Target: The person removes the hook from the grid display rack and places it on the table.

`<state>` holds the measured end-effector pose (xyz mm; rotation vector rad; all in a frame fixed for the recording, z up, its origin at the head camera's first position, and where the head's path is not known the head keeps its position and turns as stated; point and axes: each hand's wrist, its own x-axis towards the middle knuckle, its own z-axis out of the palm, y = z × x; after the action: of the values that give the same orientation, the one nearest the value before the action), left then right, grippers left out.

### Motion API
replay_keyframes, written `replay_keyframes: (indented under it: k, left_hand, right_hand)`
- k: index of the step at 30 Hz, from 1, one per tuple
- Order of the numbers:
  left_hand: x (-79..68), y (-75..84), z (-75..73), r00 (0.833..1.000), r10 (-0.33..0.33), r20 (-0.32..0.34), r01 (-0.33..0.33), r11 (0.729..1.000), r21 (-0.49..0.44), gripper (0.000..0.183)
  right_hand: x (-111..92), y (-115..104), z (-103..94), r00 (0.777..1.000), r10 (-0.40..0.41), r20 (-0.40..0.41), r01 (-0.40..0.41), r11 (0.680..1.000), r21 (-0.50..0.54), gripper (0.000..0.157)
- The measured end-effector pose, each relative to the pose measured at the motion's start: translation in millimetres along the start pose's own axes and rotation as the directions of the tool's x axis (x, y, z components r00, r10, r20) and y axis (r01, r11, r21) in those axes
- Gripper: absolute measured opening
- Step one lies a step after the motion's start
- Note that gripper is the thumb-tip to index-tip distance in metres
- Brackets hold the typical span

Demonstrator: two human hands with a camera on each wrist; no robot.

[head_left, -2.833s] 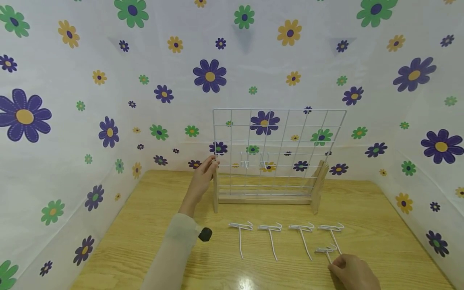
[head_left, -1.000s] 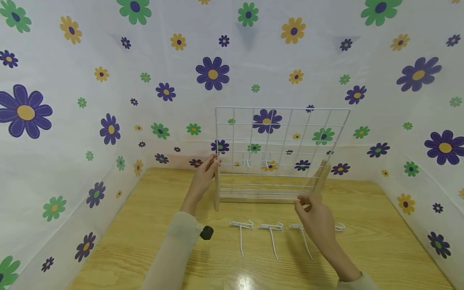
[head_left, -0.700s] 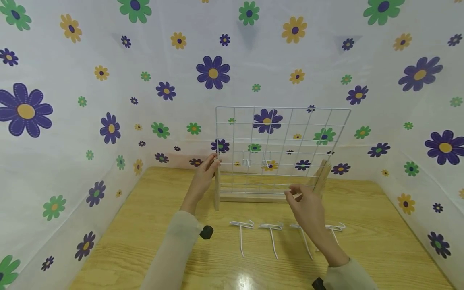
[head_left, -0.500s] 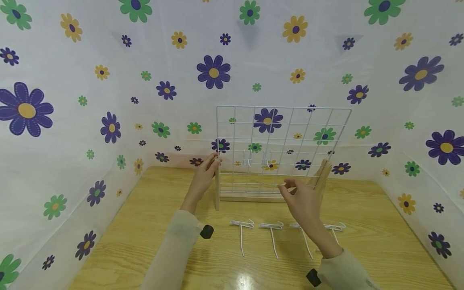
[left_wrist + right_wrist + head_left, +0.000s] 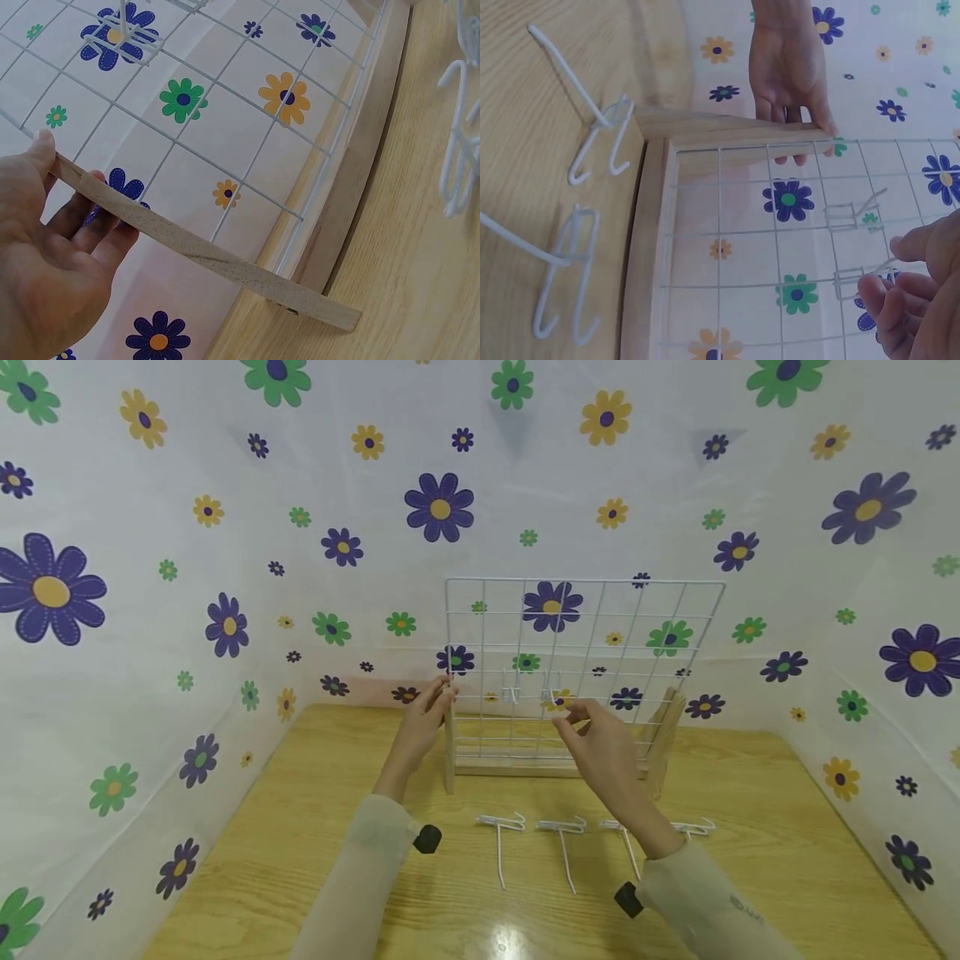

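Note:
A white wire grid rack [image 5: 585,649] stands in a wooden frame on the table. My left hand [image 5: 415,731] holds its left wooden upright [image 5: 187,244], thumb on the near edge and fingers behind. Two white wire hooks hang on the grid: a left hook [image 5: 511,687] and a right hook [image 5: 552,685]. My right hand [image 5: 607,758] is at the tip of the right hook; in the right wrist view, thumb and bent forefinger [image 5: 873,289] stand apart around its prong. I see no grip on it. Several loose white hooks [image 5: 500,856] lie in a row before the rack.
The wooden table [image 5: 300,860] runs up to a white flowered cloth [image 5: 337,610] at the back and sides. The right wooden upright [image 5: 660,743] stands behind my right hand. My right forearm passes over the rightmost loose hooks [image 5: 693,828].
My right hand has left a hook near the table's front right, risen, and moved left to the hook on the grid. My left hand stays on the upright.

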<state>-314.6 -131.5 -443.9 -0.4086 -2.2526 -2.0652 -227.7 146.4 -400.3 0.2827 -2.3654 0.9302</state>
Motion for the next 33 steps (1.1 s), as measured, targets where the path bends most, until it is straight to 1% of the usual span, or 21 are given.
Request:
replay_keyframes:
  k: [7,10,14,18,22,25,27,29,32,33]
  left_hand:
    - [-1.3,-0.2,0.8,1.000,0.008,-0.009,-0.008,1.000,0.002,0.052]
    - [-2.0,1.4,1.8,1.000,0.000,-0.012,0.000,1.000,0.007,0.053]
    - [-2.4,2.4,2.6,1.000,-0.009,-0.010,0.009,1.000,0.012,0.054]
    - [-0.6,0.5,2.5,1.000,-0.001,-0.006,0.001,1.000,0.015,0.056]
    - [0.8,-1.4,1.8,1.000,0.003,-0.003,-0.003,1.000,0.019,0.056]
    - [0.9,-1.6,1.5,1.000,0.001,-0.004,-0.001,1.000,0.018,0.056]
    - [-3.4,8.4,1.6,1.000,-0.016,0.001,0.016,1.000,0.014,0.055]
    - [-3.9,11.7,0.9,0.999,-0.033,0.005,0.033,0.999,0.010,0.054]
    - [-3.6,12.8,-0.1,0.999,-0.049,0.012,0.049,0.999,0.003,0.054]
    - [-1.4,7.8,-0.6,0.999,-0.045,0.009,0.045,0.999,0.005,0.054]
  right_hand:
    - [12.3,-7.6,4.7,1.000,0.001,0.016,-0.001,1.000,-0.007,0.027]
    - [15.2,-9.4,7.4,1.000,-0.006,0.014,0.006,1.000,0.004,0.028]
    - [18.6,-10.6,11.5,1.000,-0.007,0.007,0.007,1.000,0.011,0.025]
    - [22.3,-10.2,15.9,1.000,-0.003,-0.011,0.003,1.000,0.008,0.016]
    - [24.4,-9.8,17.7,0.999,-0.004,-0.032,0.005,1.000,0.027,0.010]
    - [25.3,-8.7,18.1,0.999,-0.018,-0.044,0.020,0.999,0.036,0.009]
    - [26.7,-7.6,18.6,0.998,-0.032,-0.055,0.034,0.999,0.035,0.008]
    - [27.9,-6.4,19.3,0.996,-0.050,-0.073,0.052,0.998,0.030,0.008]
    - [29.1,-6.0,19.4,0.992,-0.069,-0.102,0.072,0.997,0.026,0.008]
    - [29.0,-5.9,19.3,0.991,-0.077,-0.110,0.080,0.996,0.026,0.007]
